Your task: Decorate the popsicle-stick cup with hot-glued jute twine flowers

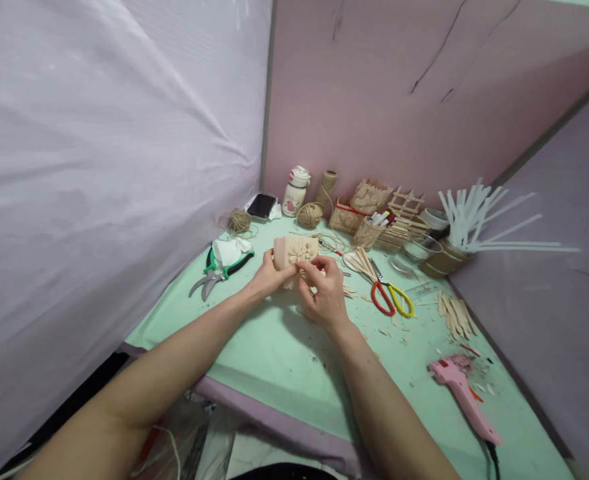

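Note:
A small pale wooden craft piece (283, 253), box- or cup-like, is held above the green-covered table. Flower shapes made of thin wood bits decorate its face. My left hand (269, 275) grips it from the left side, thumb across the front. Against the lower right of the face, my right hand (322, 291) has its fingers pinched together close to the left thumb. Whatever lies between those fingertips is too small or hidden to name. Pruning shears (219, 273) with green and black handles rest to the left, under a crumpled white tissue (232, 251).
Scissors (392, 298) with red and yellow handles lie to the right, near wood sticks (457, 315). A pink glue gun (467, 398) is at the front right. Along the back stand a bottle (296, 192), twine balls (309, 215), a phone (261, 206) and white glue sticks (469, 220).

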The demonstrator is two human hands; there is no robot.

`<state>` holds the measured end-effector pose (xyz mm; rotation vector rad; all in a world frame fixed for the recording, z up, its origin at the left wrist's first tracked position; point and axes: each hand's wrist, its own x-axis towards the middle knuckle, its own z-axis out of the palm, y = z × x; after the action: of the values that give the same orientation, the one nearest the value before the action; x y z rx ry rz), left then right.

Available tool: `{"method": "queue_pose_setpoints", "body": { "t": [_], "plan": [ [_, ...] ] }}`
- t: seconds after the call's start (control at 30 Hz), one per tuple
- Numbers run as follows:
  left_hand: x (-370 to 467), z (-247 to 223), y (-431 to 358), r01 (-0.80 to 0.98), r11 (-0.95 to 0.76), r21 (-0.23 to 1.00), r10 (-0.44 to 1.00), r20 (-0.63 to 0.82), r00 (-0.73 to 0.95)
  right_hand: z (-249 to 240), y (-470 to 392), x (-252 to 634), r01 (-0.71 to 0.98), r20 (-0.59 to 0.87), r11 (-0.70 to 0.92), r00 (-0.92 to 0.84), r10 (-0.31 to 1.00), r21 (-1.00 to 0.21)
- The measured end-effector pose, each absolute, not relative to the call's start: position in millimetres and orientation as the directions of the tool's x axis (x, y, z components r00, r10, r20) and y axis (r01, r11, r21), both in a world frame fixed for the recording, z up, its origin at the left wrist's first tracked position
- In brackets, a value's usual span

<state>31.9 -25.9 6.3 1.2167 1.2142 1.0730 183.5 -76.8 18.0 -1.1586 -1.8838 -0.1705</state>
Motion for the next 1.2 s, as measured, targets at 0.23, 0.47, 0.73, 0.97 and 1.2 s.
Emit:
{"method": "queue_pose_setpoints", "body": {
  "t": [0.23,0.47,0.73,0.97,1.2],
  "plan": [
    [31.6,8.7,-27.6,0.054,0.065,0.996,0.993,-0.07,0.091,17.9,-78.4,183.3,0.805,0.75,0.535,-0.184,0.636,-0.257],
    [32.1,6.5,-27.0,0.089,0.047,0.995,0.995,-0.054,0.086,18.8,-82.9,178.5,0.858,0.737,0.48,-0.201,0.645,-0.186],
    [31.9,6.2,-24.4,0.06,0.054,0.997,0.996,-0.058,0.073,36.5,-85.9,192.9,0.704,0.812,0.527,0.122,0.571,-0.476],
    [32.3,-3.4,-14.9,-0.003,0.085,0.996,0.996,-0.085,0.03,70.2,-101.6,277.4,0.791,0.554,0.13,0.291,0.78,-0.598],
    [33.0,-0.4,-14.9,-0.026,0.127,0.992,0.991,-0.126,0.053,40.6,-114.9,278.6,0.937,0.003,-0.108,0.116,0.993,-0.332]
  ]
}}
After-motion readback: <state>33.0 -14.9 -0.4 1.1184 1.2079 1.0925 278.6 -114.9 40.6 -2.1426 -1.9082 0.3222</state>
